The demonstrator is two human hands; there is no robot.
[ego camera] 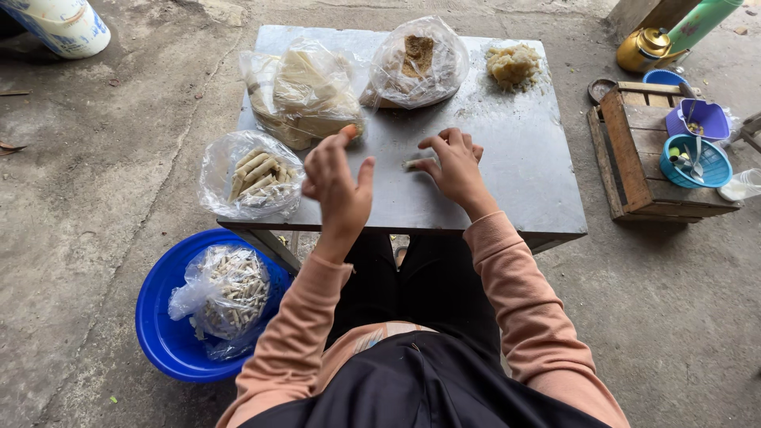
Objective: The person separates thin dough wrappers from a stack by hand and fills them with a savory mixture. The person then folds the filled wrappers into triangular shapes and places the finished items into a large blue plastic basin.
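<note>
The left hand (337, 186) is hovering above the grey metal worktop (515, 170) with its grip spread apart, holding nothing, just right of a clear plastic bag of pale rolled sticks (252, 176). The right hand (453, 165) is pinching its grip together on a small pale roll (415, 164) lying mid-worktop.

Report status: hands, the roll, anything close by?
Left hand raised, open, empty. Right hand fingers pressing small roll on metal table. Bag of wrappers beside left hand.

small pale roll (414, 164) | lying flat on metal table (515, 174); under fingertips
</note>
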